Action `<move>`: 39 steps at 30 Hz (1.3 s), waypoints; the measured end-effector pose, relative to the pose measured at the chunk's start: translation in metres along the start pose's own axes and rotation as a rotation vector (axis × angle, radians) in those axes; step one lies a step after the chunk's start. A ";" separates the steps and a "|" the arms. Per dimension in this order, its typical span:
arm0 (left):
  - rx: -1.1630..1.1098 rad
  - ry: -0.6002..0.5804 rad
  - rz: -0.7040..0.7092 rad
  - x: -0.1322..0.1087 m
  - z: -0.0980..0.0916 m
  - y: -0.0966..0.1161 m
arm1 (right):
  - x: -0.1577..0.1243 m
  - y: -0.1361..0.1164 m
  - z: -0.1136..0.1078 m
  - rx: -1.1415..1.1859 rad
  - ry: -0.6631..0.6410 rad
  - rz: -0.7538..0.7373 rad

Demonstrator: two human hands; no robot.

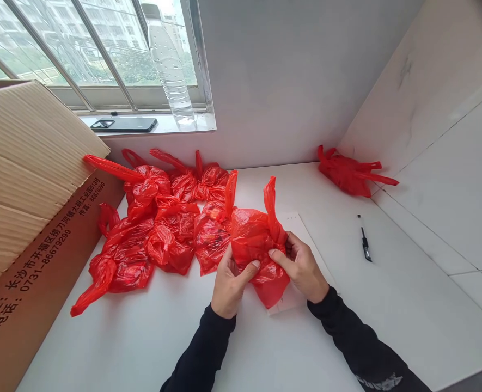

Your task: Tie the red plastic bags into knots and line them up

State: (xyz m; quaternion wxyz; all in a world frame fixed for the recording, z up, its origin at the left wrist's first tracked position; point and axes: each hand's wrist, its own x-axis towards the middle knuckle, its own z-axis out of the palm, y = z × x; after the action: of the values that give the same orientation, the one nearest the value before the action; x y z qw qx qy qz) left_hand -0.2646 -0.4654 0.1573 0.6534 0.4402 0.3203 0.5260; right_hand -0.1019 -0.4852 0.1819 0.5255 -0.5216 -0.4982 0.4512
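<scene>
Between my two hands is a red plastic bag, its handles sticking up at the top. My left hand grips its lower left side, thumb across the front. On the other side, my right hand holds the bag near its right edge, with the thumb pressed on the front. What lies inside the bag cannot be made out. Beneath it, partly covered, is a pale paper pad or booklet. Just left of my left hand sits another filled red bag.
Several filled red bags, including a tied bag, crowd the left of the white table beside an open cardboard box. A crumpled red bag and a pen lie right. On the sill are a water bottle and a phone.
</scene>
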 end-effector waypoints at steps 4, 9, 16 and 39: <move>-0.109 0.046 -0.071 0.000 0.001 0.006 | 0.000 0.000 -0.002 0.084 -0.009 0.018; -0.170 0.039 -0.086 0.001 0.001 0.007 | 0.000 -0.001 -0.001 0.227 -0.026 0.049; -0.144 0.001 -0.056 0.001 0.001 0.007 | 0.002 -0.002 -0.001 0.296 -0.027 0.103; -0.166 0.134 -0.043 -0.001 0.002 0.001 | -0.004 -0.006 0.003 0.075 -0.070 -0.003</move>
State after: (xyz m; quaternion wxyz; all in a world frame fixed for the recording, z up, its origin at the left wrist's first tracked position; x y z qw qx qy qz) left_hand -0.2633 -0.4665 0.1594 0.6759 0.3412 0.3281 0.5648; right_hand -0.1050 -0.4888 0.1874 0.5276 -0.4847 -0.5000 0.4866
